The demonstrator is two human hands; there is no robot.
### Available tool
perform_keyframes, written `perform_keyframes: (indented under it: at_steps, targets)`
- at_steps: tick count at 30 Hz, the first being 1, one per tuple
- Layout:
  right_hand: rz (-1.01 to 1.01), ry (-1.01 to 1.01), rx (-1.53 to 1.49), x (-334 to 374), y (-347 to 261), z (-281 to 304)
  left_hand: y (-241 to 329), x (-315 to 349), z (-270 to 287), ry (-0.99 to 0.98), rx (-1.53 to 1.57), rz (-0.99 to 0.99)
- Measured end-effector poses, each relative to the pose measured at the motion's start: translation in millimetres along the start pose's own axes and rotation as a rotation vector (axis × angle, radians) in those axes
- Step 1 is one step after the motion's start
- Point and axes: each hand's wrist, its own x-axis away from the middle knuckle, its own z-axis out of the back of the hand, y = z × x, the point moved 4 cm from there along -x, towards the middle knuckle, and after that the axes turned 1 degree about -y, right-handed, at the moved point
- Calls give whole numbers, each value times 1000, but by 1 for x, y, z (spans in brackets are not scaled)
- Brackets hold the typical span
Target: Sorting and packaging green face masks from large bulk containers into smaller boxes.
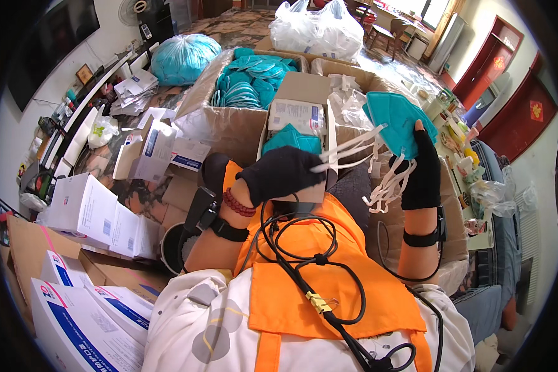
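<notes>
My right hand (421,162), in a black fingerless glove, holds up a small stack of teal folded face masks (400,123). Its thumb lies on the near face, and white elastic straps dangle below. My left hand (282,173), gloved alike, is closed around white straps (350,149) drawn out from that stack; its fingertips are partly hidden. Just beyond the left hand, an open narrow carton (301,88) contains teal masks (293,140) and a white printed packet (296,116).
A large carton (192,121) full of teal masks stands ahead, beside another carton (378,80) with clear plastic. Several white boxes (84,208) crowd the left. Black cables (304,273) loop across my orange apron (347,291). A cluttered table (456,149) runs along the right.
</notes>
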Motion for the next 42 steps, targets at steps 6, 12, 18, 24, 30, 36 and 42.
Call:
perform_keyframes:
  at_steps: [6,12,18,24,30,36,42]
  targets:
    - [-75,-2,-46,14,-2,-22,9,-12,-11,270,381,48]
    - [-89,-125,-12,27,-1,-49,9,-19,-24,212,411,122]
    - [-12,-120,-14,22,-5,-46,1,-19,-30,238,691,169]
    - [177,33,102,6,-14,-15,-5,-12,-18,260,551,191]
    - [190,85,224,4,-27,-7,-13,-15,-12,232,703,122]
    - [273,83,278,1,-28,-14,-20,-17,-14,145,902,90]
    - [256,119,238,-12,-30,10,-20,-11,-11,29,1136,145]
